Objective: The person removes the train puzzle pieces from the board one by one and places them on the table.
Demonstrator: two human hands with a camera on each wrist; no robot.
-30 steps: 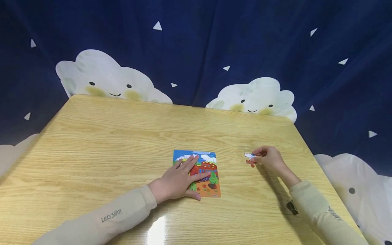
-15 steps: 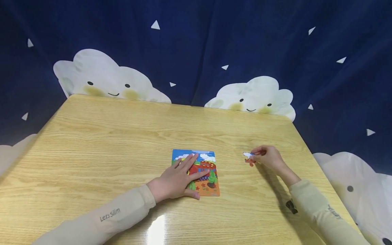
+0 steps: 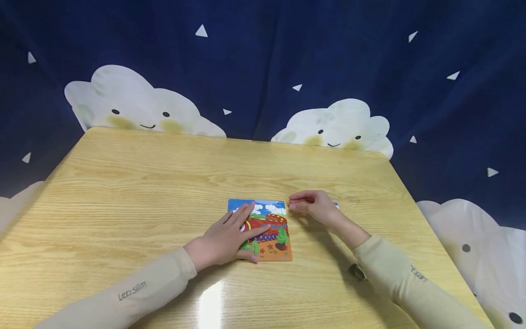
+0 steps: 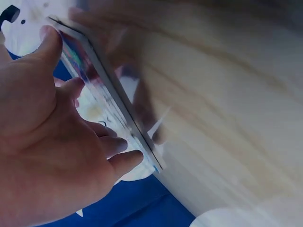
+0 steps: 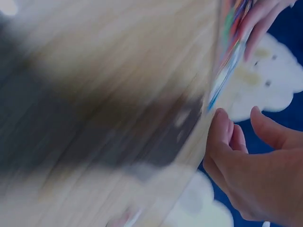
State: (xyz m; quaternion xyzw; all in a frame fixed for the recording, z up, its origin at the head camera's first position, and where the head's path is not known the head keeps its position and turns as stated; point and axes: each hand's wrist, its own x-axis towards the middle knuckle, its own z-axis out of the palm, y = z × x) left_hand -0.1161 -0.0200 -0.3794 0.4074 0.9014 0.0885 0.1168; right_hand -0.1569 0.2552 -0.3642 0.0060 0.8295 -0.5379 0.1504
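My left hand point(image 3: 222, 237) lies spread over a jigsaw puzzle point(image 3: 271, 249) in the head view, fingers straight across its left half. The puzzle's picture has a red train, white clouds and a green tree. Close to the puzzle's upper right corner is my right hand point(image 3: 316, 208); in the right wrist view its thumb and fingers point(image 5: 218, 137) stand apart with nothing seen between them. A blue and white puzzle piece point(image 3: 336, 204) lies on the table behind the right hand, mostly hidden by it. The left wrist view shows the puzzle point(image 4: 106, 97) edge-on beneath the fingers.
The wooden table point(image 3: 164, 178) carries the puzzle near its middle. A dark blue curtain point(image 3: 246, 55) with clouds and triangles hangs behind the far edge. A small black object point(image 3: 356, 272) shows under the right sleeve.
My right hand has let go of the puzzle piece and moved left to the puzzle's upper right corner. The left hand stays on the puzzle. The head view has shifted slightly.
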